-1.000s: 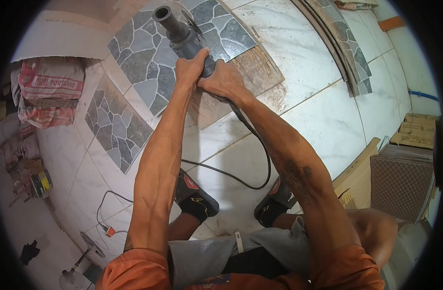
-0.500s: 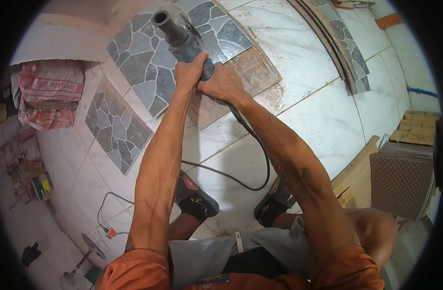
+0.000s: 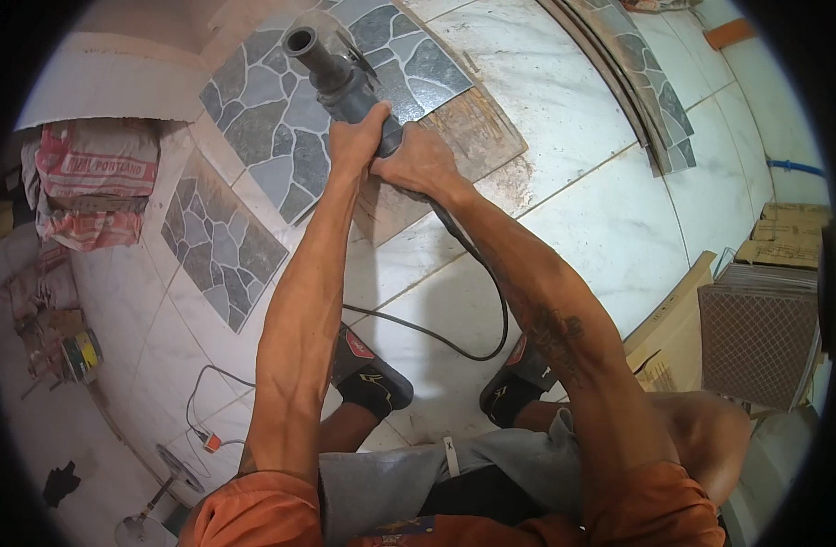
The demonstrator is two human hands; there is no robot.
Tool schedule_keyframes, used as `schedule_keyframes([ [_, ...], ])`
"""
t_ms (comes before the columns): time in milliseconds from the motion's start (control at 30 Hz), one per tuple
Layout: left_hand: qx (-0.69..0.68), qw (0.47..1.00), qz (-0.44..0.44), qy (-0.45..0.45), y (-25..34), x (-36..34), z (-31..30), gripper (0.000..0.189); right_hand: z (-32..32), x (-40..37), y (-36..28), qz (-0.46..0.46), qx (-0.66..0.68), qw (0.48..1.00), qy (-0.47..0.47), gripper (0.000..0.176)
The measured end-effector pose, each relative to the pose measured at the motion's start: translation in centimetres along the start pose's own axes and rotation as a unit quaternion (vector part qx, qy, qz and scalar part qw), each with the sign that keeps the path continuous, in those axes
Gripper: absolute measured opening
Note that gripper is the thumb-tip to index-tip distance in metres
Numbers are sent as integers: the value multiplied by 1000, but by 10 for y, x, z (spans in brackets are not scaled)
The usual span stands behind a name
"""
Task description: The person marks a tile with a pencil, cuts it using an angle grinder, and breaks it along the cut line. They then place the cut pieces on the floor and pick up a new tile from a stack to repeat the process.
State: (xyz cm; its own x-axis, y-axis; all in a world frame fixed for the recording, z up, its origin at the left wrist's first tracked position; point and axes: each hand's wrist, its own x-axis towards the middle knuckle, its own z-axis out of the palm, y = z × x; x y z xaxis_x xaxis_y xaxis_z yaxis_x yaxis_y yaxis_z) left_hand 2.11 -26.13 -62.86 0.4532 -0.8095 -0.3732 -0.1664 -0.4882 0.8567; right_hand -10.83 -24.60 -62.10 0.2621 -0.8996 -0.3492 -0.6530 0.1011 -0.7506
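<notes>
An angle grinder [image 3: 347, 93] with a dark grey body and a wide hollow tube on its front is held over a stone-patterned tile [image 3: 265, 132]. The edge of a thin disc shows beside its head; where it meets the tile is hard to make out. My left hand [image 3: 356, 144] is closed around the middle of the body. Behind it, my right hand [image 3: 420, 164] wraps the rear end, where the black cord [image 3: 473, 246] comes out and loops back between my feet. Under the tile lies a worn brown board [image 3: 477, 137].
A smaller cut tile [image 3: 222, 242] lies to the left, near cement bags [image 3: 94, 173]. Tile strips [image 3: 650, 100] lie at upper right. Stacked brown tiles [image 3: 758, 342] and cardboard [image 3: 678, 310] stand at right. An orange plug connector [image 3: 211, 442] rests at lower left. Dust hangs at upper left.
The grinder has shifted very slightly down in view, with both hands still around it. Otherwise the scene looks almost the same.
</notes>
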Motion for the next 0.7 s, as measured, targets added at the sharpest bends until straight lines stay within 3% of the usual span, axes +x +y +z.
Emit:
schedule_keyframes([
  [700,-27,999,17,-15,-4,-9,4,50,-4,-9,3,11,-12,1000,-23,72],
])
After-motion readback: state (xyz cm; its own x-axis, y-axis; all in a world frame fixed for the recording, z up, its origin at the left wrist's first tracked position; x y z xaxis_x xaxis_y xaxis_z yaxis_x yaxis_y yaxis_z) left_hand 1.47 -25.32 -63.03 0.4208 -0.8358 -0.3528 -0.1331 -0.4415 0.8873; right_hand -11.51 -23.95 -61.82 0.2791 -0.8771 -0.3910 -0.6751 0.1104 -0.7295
